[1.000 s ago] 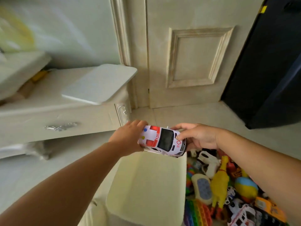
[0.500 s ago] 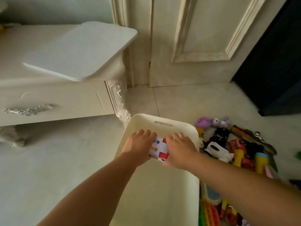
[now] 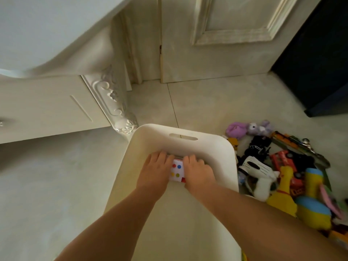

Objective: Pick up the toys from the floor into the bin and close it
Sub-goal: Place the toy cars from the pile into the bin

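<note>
Left hand (image 3: 154,174) and right hand (image 3: 197,172) clasp the toy car (image 3: 176,172) between them, low inside the bin (image 3: 212,146) near its far wall. Set it down flat, I'd say, then release; more toys (image 3: 282,178) wait on the floor (image 3: 56,185).

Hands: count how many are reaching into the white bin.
2. The left hand grips the left side of the toy car, the right hand its right side, both inside the bin.

no legible text, numbers or brands, only coloured dots on toy car (image 3: 176,171)
</note>
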Action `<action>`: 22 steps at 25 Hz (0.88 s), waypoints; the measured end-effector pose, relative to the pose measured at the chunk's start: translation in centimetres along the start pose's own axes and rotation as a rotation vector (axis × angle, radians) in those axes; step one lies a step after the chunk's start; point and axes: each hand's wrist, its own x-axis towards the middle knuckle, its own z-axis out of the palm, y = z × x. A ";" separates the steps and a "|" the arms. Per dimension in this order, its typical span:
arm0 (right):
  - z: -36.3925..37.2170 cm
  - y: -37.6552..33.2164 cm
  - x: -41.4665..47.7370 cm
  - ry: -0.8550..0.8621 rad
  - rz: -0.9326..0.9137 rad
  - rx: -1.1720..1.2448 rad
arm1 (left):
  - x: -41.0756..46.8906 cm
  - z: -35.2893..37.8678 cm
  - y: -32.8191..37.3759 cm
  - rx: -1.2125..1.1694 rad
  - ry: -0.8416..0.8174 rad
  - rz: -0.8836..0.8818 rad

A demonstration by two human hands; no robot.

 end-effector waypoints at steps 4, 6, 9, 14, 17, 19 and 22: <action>0.1 0.1 0.0 -0.001 0.026 0.074 | -0.1 -0.2 0.1 -0.034 -0.003 -0.065; 0.2 0.2 0.0 0.015 0.047 0.124 | -0.5 -0.2 0.2 -0.118 0.010 -0.144; 0.4 0.1 0.0 0.061 0.023 0.123 | -0.8 0.1 -0.2 -0.230 -0.027 -0.212; 0.1 0.3 -0.3 0.013 0.050 0.195 | 0.0 -1.2 -0.3 -0.216 -0.081 -0.250; -1.8 0.2 -2.2 0.117 0.023 0.307 | 0.0 -4.3 1.1 -0.237 0.017 -0.226; -3.9 0.7 -4.3 0.245 -0.044 0.465 | 0.3 -7.3 2.9 -0.286 0.121 -0.172; -7.1 3.2 -8.0 0.542 -0.079 0.607 | 0.6 -11.8 7.3 -0.355 0.341 -0.046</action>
